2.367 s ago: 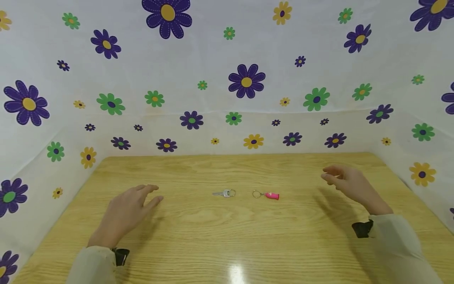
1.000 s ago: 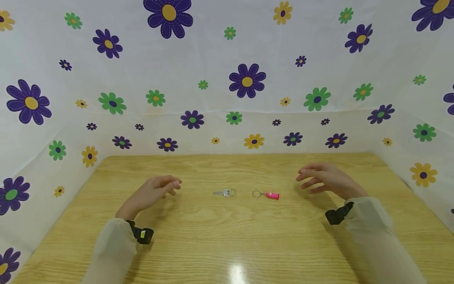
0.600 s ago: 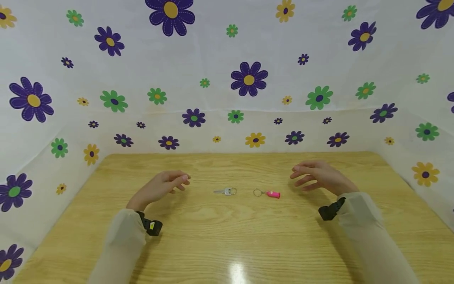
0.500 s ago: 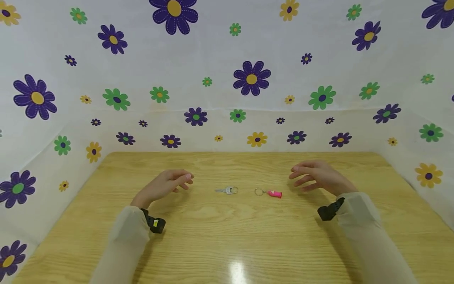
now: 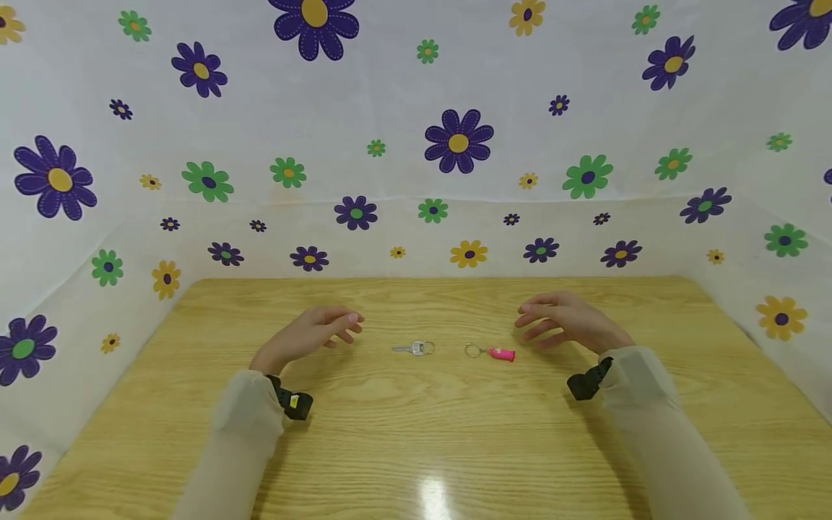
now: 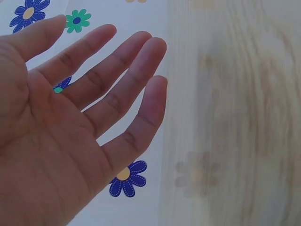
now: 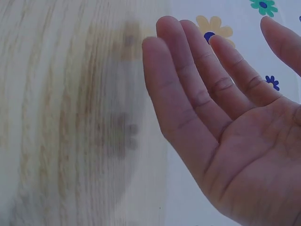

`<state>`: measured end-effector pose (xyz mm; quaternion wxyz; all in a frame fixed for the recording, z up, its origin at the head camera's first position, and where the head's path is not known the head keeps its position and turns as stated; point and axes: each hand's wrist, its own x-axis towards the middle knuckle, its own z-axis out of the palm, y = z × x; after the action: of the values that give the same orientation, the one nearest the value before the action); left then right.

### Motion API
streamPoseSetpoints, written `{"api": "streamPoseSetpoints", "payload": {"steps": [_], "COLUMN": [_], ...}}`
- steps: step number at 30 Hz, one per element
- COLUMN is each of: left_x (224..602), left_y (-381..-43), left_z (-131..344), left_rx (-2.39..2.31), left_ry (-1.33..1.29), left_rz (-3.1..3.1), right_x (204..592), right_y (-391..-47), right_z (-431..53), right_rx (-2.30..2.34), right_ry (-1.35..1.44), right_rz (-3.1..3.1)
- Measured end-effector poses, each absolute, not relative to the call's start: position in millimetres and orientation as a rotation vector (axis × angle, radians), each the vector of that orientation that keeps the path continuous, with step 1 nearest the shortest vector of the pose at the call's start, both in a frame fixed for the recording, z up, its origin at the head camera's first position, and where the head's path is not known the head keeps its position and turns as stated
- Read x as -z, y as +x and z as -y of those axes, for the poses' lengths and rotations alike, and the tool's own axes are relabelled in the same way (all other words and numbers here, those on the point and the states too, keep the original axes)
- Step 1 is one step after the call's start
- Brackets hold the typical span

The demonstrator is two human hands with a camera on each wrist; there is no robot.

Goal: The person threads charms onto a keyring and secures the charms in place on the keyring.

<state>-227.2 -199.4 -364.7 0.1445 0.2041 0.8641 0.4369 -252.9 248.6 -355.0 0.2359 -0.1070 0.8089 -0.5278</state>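
A silver key (image 5: 416,349) with a small ring lies flat on the wooden table (image 5: 416,419), its blade pointing left. To its right is a pink keychain charm (image 5: 502,354), whose metal ring (image 5: 472,351) faces the key. My left hand (image 5: 312,336) hovers above the table left of the key, fingers relaxed and slightly bent. Beyond the charm, on its right, my right hand (image 5: 572,321) hovers likewise with loosely spread fingers. Both palms, the left hand (image 6: 94,108) and the right hand (image 7: 221,113) in their wrist views, hold nothing.
White cloth (image 5: 390,94) printed with purple, green and yellow flowers walls the table at the back and both sides. A black wrist camera (image 5: 295,403) is strapped on the left wrist, another wrist camera (image 5: 587,383) on the right. A light glare (image 5: 432,495) shows near the front.
Both hands have come inward, the left moving right toward the key and the right moving left toward the charm. Key and charm stay in place; the head view has shifted slightly.
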Motion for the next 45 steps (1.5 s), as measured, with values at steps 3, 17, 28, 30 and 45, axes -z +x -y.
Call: {"api": "streamPoseSetpoints", "payload": {"steps": [3, 17, 28, 30, 45], "left_x": [368, 369, 375, 375, 375], "left_y": [-231, -243, -248, -249, -258], "left_z": [194, 177, 163, 161, 141], "left_rx": [-1.273, -1.233, -1.255, -1.244, -1.252], "left_ry": [0.596, 0.624, 0.653, 0.649, 0.605], "left_rz": [-2.468, -2.466, -2.404, -2.405, -2.337], "right_x": [356, 359, 364, 365, 370], "right_y": [-253, -258, -264, -264, -268], "right_z": [-248, -238, -231, -230, -221], "right_rx": [1.437, 1.374, 1.386, 1.382, 1.328], "right_ry": [-0.313, -0.311, -0.292, -0.287, -0.273], "right_rz": [-2.228, -2.254, -2.218, -2.213, -2.220]}}
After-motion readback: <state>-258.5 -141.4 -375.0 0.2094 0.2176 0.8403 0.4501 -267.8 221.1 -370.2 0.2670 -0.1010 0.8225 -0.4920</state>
